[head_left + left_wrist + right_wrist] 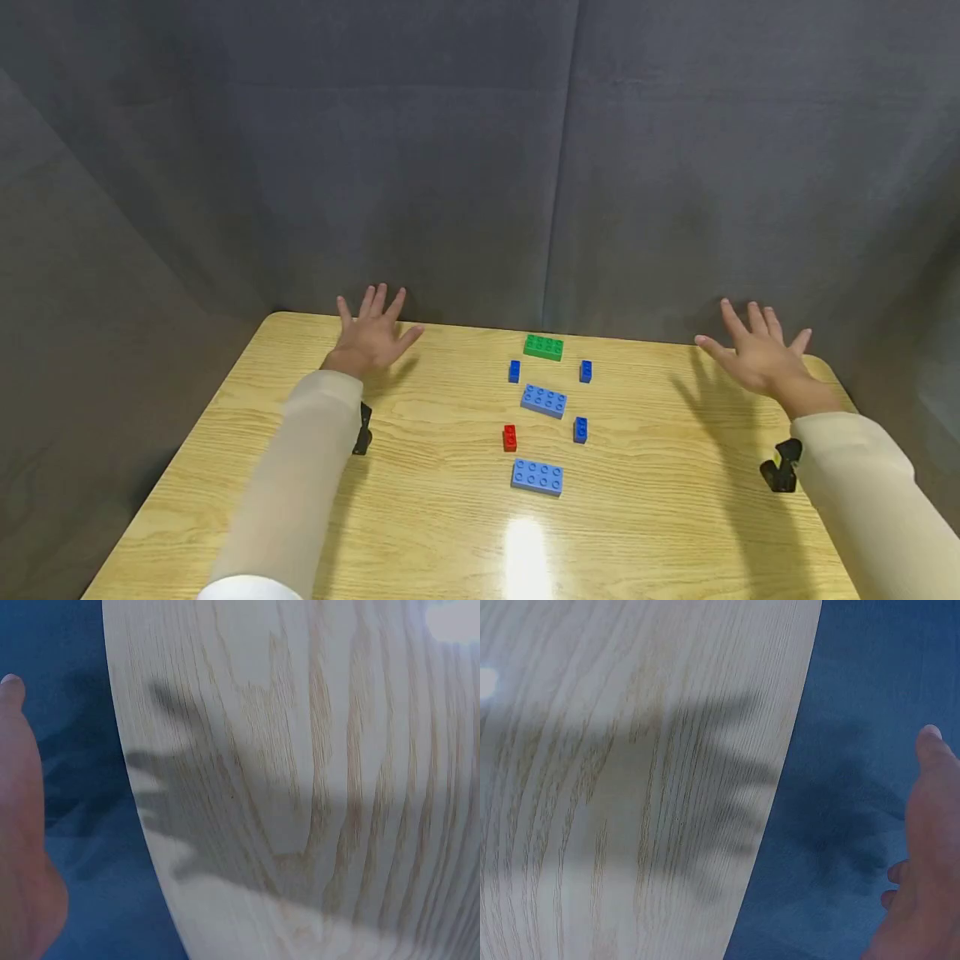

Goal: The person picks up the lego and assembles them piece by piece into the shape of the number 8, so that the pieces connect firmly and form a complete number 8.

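The person's left hand (371, 340) hangs by the far left corner of the table (442, 533) and the right hand (761, 358) by the far right corner, both with fingers straight and spread wide, holding nothing. The bricks lie between them, in a loose band running from near the middle of the far edge toward the near edge, so any reach would seem to turn on coming inward. The green brick (543, 347), just inside the far edge, looks nearer the left hand; its long axis runs roughly along that edge, as do those of the farther pale blue brick (543, 401) and the nearer pale blue brick (537, 477). The red brick (510, 438) and three small dark blue bricks (586, 372) instead point more toward the near edge (the one marked here looks closer to the right hand). Only the head view shows the bricks. The wrist views catch just part of each hand, but show up close the shadows (225, 795) crossing the table's far edge onto the dark cloth (75, 900), with both hands apart from the wood.
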`<state>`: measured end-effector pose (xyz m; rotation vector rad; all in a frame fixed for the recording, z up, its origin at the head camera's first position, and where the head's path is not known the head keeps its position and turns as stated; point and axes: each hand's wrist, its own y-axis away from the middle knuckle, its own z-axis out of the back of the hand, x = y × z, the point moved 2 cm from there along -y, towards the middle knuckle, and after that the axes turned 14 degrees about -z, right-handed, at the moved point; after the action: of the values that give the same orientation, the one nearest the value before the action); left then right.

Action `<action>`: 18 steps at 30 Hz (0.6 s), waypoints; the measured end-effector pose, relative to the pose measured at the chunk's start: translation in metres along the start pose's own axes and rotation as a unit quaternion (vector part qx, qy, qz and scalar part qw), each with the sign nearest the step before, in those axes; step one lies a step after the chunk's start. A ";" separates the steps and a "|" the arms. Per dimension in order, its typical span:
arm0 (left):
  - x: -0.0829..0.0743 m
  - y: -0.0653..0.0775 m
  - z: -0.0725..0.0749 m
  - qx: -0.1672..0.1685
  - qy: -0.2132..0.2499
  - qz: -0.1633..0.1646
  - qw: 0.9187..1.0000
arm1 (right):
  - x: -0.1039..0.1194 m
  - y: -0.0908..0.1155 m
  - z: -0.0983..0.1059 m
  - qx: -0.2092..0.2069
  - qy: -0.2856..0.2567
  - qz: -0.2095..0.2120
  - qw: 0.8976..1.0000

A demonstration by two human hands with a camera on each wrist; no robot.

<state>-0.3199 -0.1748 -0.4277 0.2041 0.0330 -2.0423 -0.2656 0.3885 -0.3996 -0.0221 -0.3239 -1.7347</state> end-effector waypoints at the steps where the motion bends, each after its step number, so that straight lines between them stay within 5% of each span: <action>1: 0.000 0.000 0.000 -0.001 -0.004 -0.009 1.000 | 0.001 0.002 0.000 0.000 0.001 0.005 1.000; 11: -0.024 0.012 0.004 -0.020 0.003 -0.104 0.994 | 0.011 0.030 0.000 -0.039 -0.009 0.065 0.997; 18: -0.052 0.028 0.003 -0.038 -0.004 -0.182 0.983 | 0.022 0.049 -0.007 -0.054 -0.028 0.100 0.993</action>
<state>-0.2726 -0.1424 -0.4142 0.1491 0.1533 -2.4017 -0.2217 0.3584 -0.3925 -0.1764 -0.2590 -1.5519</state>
